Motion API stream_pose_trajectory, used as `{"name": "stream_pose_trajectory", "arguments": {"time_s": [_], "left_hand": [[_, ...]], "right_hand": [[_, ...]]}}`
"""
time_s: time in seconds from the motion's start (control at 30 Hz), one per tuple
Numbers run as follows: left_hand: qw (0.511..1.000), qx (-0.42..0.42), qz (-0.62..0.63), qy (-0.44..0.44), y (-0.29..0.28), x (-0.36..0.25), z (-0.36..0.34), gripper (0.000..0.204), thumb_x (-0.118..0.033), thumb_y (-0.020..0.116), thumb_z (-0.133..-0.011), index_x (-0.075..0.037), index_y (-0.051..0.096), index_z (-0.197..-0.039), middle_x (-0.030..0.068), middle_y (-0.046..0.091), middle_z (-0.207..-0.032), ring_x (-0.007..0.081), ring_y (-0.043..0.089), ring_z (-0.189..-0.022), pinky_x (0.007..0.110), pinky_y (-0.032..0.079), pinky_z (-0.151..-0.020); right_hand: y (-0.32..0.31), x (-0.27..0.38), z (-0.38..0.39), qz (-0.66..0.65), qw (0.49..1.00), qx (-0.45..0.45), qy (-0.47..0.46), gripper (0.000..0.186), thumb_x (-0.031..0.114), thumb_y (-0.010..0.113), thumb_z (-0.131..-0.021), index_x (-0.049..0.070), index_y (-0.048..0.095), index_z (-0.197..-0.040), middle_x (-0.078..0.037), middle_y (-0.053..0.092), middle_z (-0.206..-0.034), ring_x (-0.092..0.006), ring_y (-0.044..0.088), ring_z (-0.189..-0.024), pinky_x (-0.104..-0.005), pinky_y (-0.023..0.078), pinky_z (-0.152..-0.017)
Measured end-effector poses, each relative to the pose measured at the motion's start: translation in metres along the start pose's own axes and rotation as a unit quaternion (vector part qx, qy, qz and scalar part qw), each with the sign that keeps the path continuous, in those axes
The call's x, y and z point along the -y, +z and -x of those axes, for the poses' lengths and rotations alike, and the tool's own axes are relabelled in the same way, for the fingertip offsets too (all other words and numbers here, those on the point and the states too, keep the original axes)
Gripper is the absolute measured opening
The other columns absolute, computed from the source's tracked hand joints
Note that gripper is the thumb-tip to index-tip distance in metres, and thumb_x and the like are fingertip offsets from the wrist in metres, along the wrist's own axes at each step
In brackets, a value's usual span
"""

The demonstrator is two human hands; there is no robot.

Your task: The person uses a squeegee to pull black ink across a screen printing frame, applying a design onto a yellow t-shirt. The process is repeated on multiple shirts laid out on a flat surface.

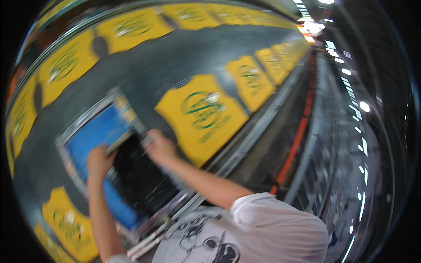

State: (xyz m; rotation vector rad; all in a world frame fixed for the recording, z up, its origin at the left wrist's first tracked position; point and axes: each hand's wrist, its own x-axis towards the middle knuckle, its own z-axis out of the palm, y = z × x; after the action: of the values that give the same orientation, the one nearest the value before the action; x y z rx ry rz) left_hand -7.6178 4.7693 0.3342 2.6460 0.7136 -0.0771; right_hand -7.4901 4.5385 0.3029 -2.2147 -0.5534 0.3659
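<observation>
My left hand is closed on the end of a light-coloured strip that runs along the far edge of a glossy black area. Blur hides whether that black is a sheet or a wet surface. At the strip's other side, my right hand has its fingers pressed together near a small pale bit; what they hold is unclear. Under both hands lies a rectangular frame with a blue panel, set at a slant on a long grey table.
Two rows of yellow fabric-like pieces with green print run along the table. Metal rails edge its right side, followed by a red-orange line. Pale bars lie by my body. Lamps glow at far right.
</observation>
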Motion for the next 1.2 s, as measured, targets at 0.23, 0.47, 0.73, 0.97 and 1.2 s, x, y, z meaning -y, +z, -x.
{"name": "stream_pose_trajectory", "arguments": {"time_s": [0.23,0.47,0.73,0.97,1.2], "left_hand": [[0.999,-0.008,0.011,-0.038,-0.019,-0.01,0.006,0.029,-0.028,0.08,-0.078,-0.001,0.074,-0.086,0.0242,0.069,-0.082,0.0447,0.067,-0.081,0.051,0.053,-0.074],[0.999,-0.041,0.012,-0.021,-0.009,0.002,0.003,0.027,-0.028,0.082,-0.076,-0.004,0.075,-0.086,0.0226,0.07,-0.081,0.0438,0.067,-0.079,0.051,0.053,-0.072],[0.999,-0.013,-0.03,-0.041,-0.014,-0.021,0.012,0.031,-0.03,0.086,-0.072,-0.004,0.074,-0.082,0.0219,0.069,-0.076,0.0431,0.067,-0.075,0.05,0.052,-0.068],[0.996,0.026,-0.038,-0.072,0.023,-0.049,0.088,0.046,-0.054,0.074,-0.084,-0.009,0.075,-0.08,0.0183,0.07,-0.077,0.0417,0.068,-0.075,0.05,0.053,-0.066],[0.999,-0.002,0.052,0.012,0.043,-0.086,0.195,0.02,-0.023,0.078,-0.078,-0.013,0.077,-0.096,0.0112,0.074,-0.09,0.0322,0.071,-0.083,0.044,0.057,-0.072]], "right_hand": [[0.014,-0.001,-0.004,-0.001,0.999,-0.027,-0.023,0.055,0.033,0.074,-0.089,0.009,0.052,-0.135,-0.014,0.067,-0.088,-0.0353,0.066,-0.097,-0.0452,0.051,-0.085],[0.019,0.084,-0.058,0.129,0.916,0.13,-0.357,0.044,0.035,0.08,-0.079,0.004,0.07,-0.108,-0.013,0.071,-0.095,-0.0323,0.063,-0.11,-0.0484,0.045,-0.099],[0.059,0.065,-0.062,0.254,0.886,0.195,-0.335,0.015,0.023,0.081,-0.07,0.01,0.076,-0.075,-0.012,0.073,-0.08,-0.0331,0.069,-0.087,-0.0474,0.048,-0.089],[0.015,0.048,0.012,0.244,0.882,0.27,-0.299,0.012,0.016,0.071,-0.074,0.006,0.076,-0.078,-0.02,0.073,-0.087,-0.0397,0.071,-0.09,-0.0505,0.056,-0.08],[-0.042,0.021,0.127,0.241,0.867,0.168,-0.402,0.004,0.01,0.067,-0.077,0.008,0.064,-0.078,-0.009,0.063,-0.078,-0.0276,0.062,-0.08,-0.041,0.046,-0.076]]}}
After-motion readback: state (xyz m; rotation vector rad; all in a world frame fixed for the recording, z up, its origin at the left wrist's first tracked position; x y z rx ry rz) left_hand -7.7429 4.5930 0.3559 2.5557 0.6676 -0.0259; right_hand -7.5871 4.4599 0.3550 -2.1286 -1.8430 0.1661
